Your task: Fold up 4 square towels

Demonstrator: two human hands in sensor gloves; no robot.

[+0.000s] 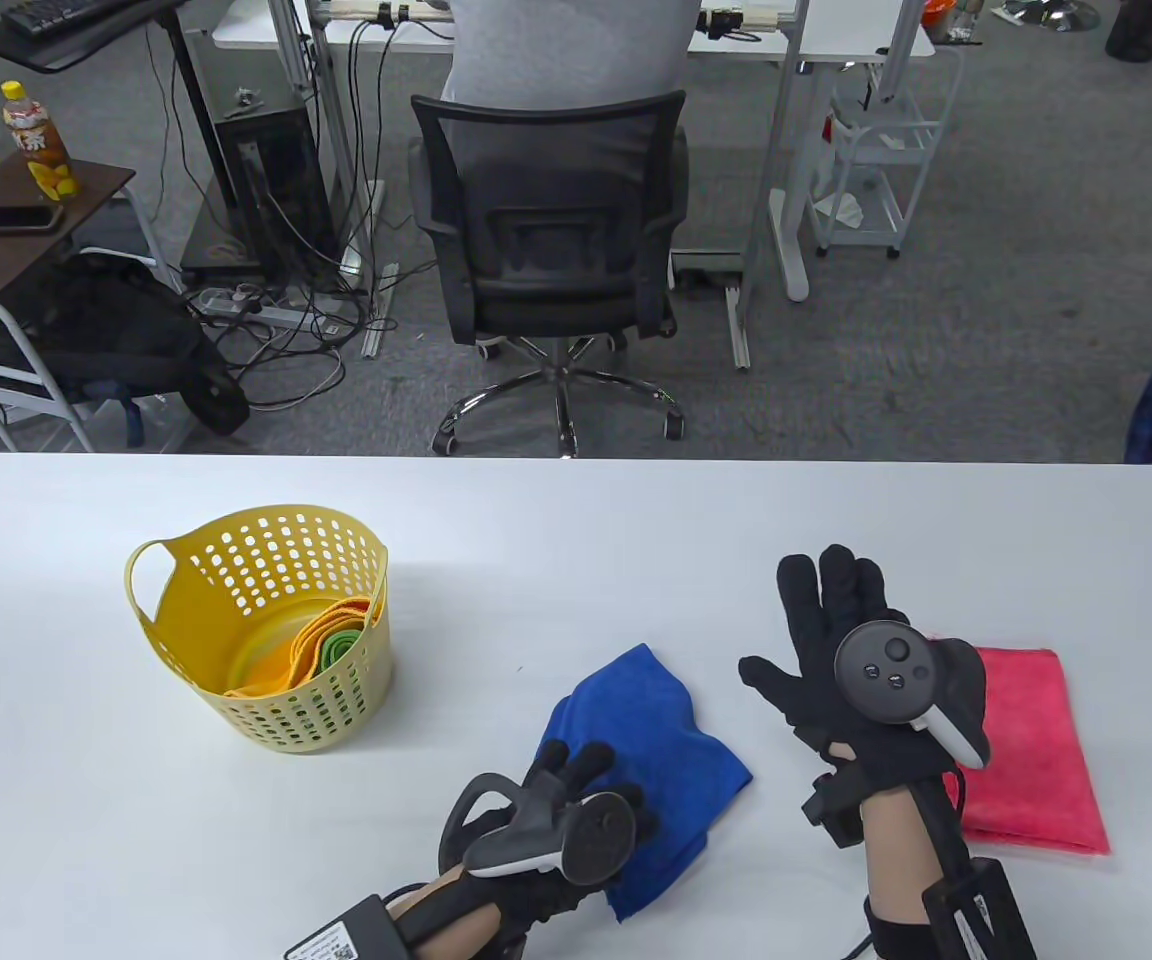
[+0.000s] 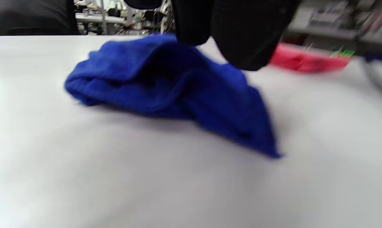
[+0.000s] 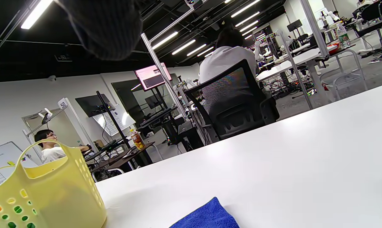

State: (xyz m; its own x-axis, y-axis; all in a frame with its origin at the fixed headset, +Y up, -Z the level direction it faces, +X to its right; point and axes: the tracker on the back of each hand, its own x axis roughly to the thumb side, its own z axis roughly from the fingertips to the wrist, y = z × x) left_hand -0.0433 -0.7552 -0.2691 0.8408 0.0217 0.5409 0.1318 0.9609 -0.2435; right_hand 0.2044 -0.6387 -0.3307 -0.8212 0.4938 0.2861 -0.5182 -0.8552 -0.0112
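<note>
While our left hand (image 1: 576,800) grips the crumpled blue towel (image 1: 651,745) right of the yellow basket (image 1: 271,625), our right hand (image 1: 841,650) hovers spread open, farther right, beside the folded red towel (image 1: 1036,750).

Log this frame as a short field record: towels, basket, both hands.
blue towel: crumpled, unfolded, on table
red towel: folded flat, at right
yellow basket: holds orange and green towels
left hand: on the blue towel's near edge; grip unclear
right hand: fingers spread, holding nothing, above table between blue and red towels
</note>
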